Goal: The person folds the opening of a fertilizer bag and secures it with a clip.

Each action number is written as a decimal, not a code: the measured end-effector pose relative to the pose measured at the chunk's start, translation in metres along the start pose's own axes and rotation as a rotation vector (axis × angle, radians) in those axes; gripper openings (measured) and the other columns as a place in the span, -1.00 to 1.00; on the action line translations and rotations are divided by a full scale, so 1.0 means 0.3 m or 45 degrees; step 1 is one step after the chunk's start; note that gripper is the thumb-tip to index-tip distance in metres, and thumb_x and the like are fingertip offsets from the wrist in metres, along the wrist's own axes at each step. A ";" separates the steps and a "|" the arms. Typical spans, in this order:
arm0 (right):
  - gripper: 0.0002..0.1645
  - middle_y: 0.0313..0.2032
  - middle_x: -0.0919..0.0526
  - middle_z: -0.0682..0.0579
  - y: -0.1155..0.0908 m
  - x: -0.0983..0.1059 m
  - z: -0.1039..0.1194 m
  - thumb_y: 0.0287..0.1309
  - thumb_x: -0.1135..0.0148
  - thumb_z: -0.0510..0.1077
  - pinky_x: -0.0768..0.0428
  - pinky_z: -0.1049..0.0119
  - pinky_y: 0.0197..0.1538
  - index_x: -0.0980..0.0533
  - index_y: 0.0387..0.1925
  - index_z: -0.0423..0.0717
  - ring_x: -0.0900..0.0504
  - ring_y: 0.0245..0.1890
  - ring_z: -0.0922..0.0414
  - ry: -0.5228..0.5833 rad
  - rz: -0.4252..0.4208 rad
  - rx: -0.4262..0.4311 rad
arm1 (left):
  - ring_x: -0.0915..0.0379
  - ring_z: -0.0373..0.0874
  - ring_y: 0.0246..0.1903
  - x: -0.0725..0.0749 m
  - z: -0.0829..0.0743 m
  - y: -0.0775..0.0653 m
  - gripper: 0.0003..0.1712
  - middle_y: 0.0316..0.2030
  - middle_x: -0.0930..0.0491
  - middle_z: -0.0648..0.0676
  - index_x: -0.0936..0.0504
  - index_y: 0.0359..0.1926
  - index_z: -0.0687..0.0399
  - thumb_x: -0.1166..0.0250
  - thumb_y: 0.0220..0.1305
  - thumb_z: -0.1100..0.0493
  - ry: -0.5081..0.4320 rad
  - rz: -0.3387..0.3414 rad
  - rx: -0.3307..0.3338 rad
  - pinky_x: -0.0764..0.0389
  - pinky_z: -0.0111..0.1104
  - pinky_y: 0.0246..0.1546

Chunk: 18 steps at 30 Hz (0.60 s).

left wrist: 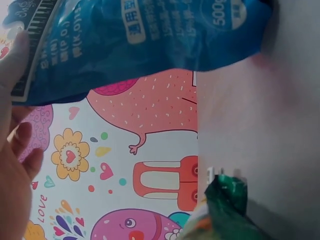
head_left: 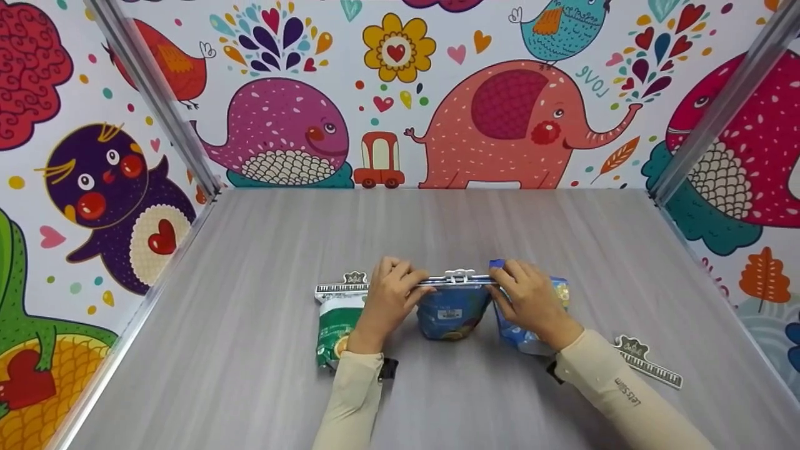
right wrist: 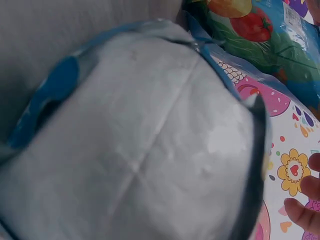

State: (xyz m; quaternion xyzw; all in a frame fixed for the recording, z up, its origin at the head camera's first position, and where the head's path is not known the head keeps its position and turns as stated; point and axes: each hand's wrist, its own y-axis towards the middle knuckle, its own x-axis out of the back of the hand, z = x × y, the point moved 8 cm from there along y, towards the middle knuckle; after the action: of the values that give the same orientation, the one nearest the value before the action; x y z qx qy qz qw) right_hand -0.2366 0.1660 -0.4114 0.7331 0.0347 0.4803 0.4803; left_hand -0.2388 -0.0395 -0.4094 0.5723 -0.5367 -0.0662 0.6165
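Between my hands, a blue pouch (head_left: 451, 315) with printed fruit and vegetables hangs or stands upright below a long bag clip (head_left: 459, 278) across its top. My left hand (head_left: 389, 300) pinches the clip's left end, thumb against its piano-key strip (left wrist: 34, 45) in the left wrist view. At the clip's other end, my right hand (head_left: 531, 303) grips with thumb and fingers. Whether the pouch touches the table cannot be told. A second blue pouch (head_left: 520, 337) lies partly hidden under the right hand; a silvery surface with blue edges (right wrist: 145, 135) fills the right wrist view.
A green pouch (head_left: 337, 322) with its own piano-key clip (head_left: 344, 284) lies beside the left forearm. A loose clip (head_left: 647, 362) rests on the table (head_left: 262, 375) right of the right forearm. Cartoon-printed walls and metal posts (head_left: 712, 119) bound the table.
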 end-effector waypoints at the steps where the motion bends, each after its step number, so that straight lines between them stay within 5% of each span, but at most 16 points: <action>1: -0.58 -0.44 -0.40 0.01 -0.001 0.000 0.002 0.53 0.10 0.07 -0.40 0.23 -0.52 -0.52 -0.23 -0.16 -0.38 -0.54 0.11 0.000 0.008 -0.001 | -0.27 -0.05 -0.27 0.001 0.001 -0.002 -0.78 -0.41 -0.48 0.00 -0.70 -0.28 0.03 -0.44 0.14 0.02 -0.006 0.008 0.001 -0.33 -0.19 -0.19; 6: -0.72 -0.41 -0.43 0.00 -0.001 0.004 0.006 0.47 -0.03 -0.05 -0.44 0.19 -0.51 -0.51 -0.20 -0.19 -0.41 -0.53 0.10 0.019 0.024 -0.016 | -0.27 -0.03 -0.27 -0.002 0.009 -0.002 -0.79 -0.40 -0.46 0.02 -0.71 -0.21 0.09 -0.41 0.19 0.08 -0.044 0.073 0.024 -0.32 -0.17 -0.19; 13: -0.67 -0.37 -0.49 -0.02 -0.008 0.007 0.005 0.50 0.00 -0.01 -0.49 0.19 -0.46 -0.49 -0.18 -0.22 -0.44 -0.47 0.10 0.125 0.036 -0.124 | -0.28 -0.03 -0.24 -0.011 0.016 -0.003 -0.82 -0.33 -0.49 0.03 -0.69 -0.15 0.11 -0.36 0.27 0.14 -0.075 0.160 0.065 -0.34 -0.14 -0.15; 18: -0.78 -0.33 -0.54 -0.02 -0.022 0.000 0.001 0.20 -0.32 -0.29 -0.56 0.16 -0.37 -0.48 -0.15 -0.23 -0.49 -0.40 0.13 0.248 0.046 -0.236 | -0.29 -0.02 -0.23 -0.014 0.023 -0.013 -0.80 -0.31 -0.49 0.05 -0.69 -0.13 0.14 -0.36 0.28 0.15 -0.116 0.179 0.108 -0.34 -0.13 -0.15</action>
State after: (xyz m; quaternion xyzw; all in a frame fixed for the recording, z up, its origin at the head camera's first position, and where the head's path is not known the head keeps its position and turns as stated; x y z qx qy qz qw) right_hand -0.2337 0.1695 -0.4162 0.6360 0.0237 0.5589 0.5316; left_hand -0.2435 -0.0424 -0.4165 0.5553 -0.6053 -0.0259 0.5698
